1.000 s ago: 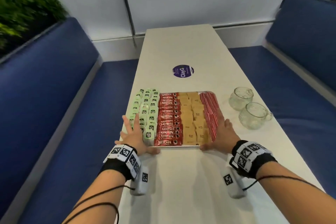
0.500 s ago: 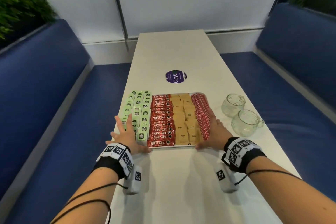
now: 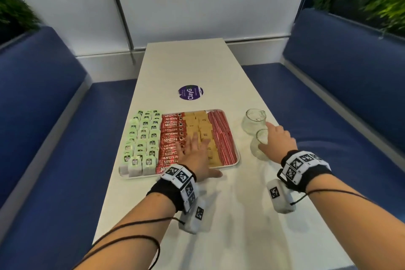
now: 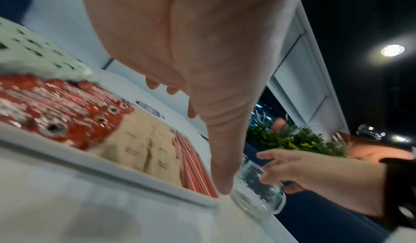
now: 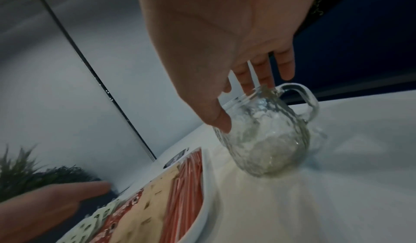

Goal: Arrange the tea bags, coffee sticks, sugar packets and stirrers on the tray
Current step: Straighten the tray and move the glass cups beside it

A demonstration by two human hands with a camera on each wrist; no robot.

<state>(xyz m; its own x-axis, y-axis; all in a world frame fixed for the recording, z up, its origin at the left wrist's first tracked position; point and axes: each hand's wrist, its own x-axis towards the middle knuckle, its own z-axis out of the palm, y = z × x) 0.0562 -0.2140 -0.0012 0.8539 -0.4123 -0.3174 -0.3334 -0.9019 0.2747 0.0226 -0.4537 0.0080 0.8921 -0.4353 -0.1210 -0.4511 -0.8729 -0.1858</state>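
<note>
A white tray lies on the table with rows of green tea bags, red coffee sticks, brown sugar packets and red-and-white stirrers. My left hand lies flat over the tray's near middle with its fingers spread. Its thumb touches the table at the tray's front right corner. My right hand is at the nearer glass mug. In the right wrist view its thumb presses the mug on the side and its fingers reach over the rim.
A second glass mug stands just behind the first, right of the tray. A round purple sticker sits on the table beyond the tray. Blue benches flank the narrow table on both sides. The tray's left end reaches the table's left edge.
My left hand has moved from the tray's front left corner to over its middle. My right hand has left the tray's right edge and taken hold of the nearer mug.
</note>
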